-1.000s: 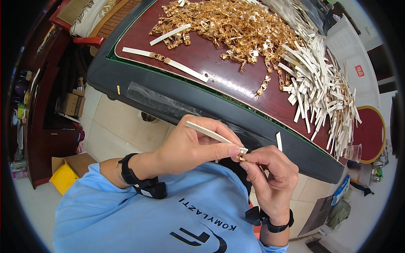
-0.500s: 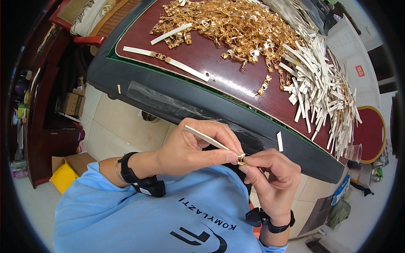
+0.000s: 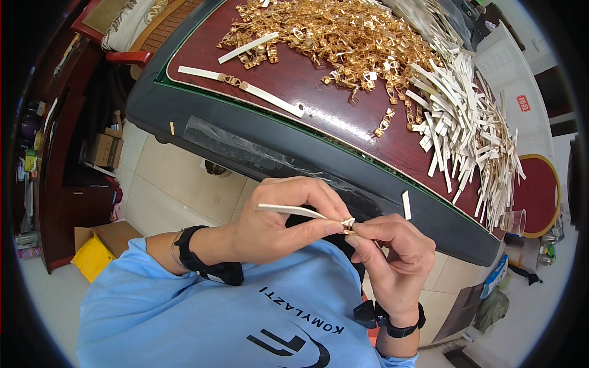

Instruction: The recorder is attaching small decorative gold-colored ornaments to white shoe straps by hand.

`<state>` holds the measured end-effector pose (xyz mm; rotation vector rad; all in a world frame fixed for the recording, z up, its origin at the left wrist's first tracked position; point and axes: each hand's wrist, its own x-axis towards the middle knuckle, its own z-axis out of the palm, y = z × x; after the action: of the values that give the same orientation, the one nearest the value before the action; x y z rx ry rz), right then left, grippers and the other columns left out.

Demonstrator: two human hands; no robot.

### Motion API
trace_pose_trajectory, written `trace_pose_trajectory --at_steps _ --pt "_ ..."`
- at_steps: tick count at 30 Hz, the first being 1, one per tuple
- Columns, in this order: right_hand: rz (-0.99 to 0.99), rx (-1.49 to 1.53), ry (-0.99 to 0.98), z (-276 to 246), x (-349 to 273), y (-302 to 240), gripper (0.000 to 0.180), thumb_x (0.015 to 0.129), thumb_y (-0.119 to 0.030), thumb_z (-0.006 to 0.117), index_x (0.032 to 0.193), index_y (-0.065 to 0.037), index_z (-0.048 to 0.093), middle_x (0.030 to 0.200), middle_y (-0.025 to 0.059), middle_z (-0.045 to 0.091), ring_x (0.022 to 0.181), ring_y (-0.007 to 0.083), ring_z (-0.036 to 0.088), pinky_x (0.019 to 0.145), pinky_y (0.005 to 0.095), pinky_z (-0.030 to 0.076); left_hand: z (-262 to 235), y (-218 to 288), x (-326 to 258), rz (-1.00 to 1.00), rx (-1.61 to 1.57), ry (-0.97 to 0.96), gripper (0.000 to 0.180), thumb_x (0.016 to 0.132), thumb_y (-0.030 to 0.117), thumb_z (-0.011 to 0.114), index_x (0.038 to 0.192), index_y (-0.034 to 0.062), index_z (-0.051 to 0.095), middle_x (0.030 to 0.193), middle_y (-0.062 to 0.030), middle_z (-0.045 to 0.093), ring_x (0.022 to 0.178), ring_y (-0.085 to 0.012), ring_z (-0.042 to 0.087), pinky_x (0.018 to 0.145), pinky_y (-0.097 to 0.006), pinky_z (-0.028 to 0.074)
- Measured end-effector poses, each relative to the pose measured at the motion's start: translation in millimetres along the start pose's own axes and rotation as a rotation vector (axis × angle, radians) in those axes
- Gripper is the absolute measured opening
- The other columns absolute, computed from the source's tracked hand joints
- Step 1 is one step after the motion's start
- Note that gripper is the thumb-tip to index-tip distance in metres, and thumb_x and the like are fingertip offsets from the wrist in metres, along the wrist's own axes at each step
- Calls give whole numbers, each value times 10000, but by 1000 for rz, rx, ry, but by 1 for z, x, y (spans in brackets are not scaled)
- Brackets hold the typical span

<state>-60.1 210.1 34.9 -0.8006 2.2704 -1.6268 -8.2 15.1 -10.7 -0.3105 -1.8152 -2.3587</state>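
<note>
Between thumb and fingers, my left hand (image 3: 288, 214) pinches a narrow white strap (image 3: 288, 210), whose free end sticks out to the left. The strap's other end meets a small gold metal clasp (image 3: 348, 226), which my right hand (image 3: 396, 248) grips between thumb and forefinger. Fingertips cover most of the joint, so I cannot tell how far the strap sits in the clasp. Both hands are close together in front of my body, below the table edge. On the table lies a strap with a gold buckle (image 3: 233, 80) in its middle and white on both sides.
A large heap of gold clasps (image 3: 343, 37) covers the back of the dark red table (image 3: 270, 92). Many white straps (image 3: 466, 122) are piled at its right. One short strap (image 3: 406, 205) lies on the black padded edge (image 3: 245, 150). A clear plastic cup (image 3: 516, 222) stands at the right corner.
The strap's free end has swung down and left, and the strap now bows slightly. My left wrist has shifted a little, while both hands keep their pinch at the clasp.
</note>
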Motion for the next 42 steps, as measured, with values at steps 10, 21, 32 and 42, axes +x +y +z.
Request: trace_pose_trajectory --at_steps 10,21,32,42 --pt "-22 -128 -119 -7 1 -10 238 779 52 735 1013 16 707 772 102 666 616 159 620 521 250 473 -10 1 6 7 21 -147 106 804 -67 724 889 -26 676 936 -171 695 865 -205 675 749 -307 535" --pt "-288 -237 41 6 2 2 194 759 112 712 934 41 667 788 127 651 657 187 650 562 257 510 5 0 -2 -92 41 74 190 744 -102 765 887 -24 666 916 -174 705 855 -217 696 757 -314 565" --pt "-370 -258 3 1 12 -2 205 733 88 723 903 10 640 779 107 648 609 203 627 516 271 496 10 14 5 -326 -283 72 122 850 -15 705 944 -38 629 952 -162 684 829 -210 700 754 -307 565" --pt "-260 -42 96 11 9 10 214 760 81 713 947 10 637 914 142 656 705 197 634 624 258 511 2 11 9 -371 -309 44 157 926 -13 591 1057 -86 637 953 -173 654 801 -234 695 722 -326 579"
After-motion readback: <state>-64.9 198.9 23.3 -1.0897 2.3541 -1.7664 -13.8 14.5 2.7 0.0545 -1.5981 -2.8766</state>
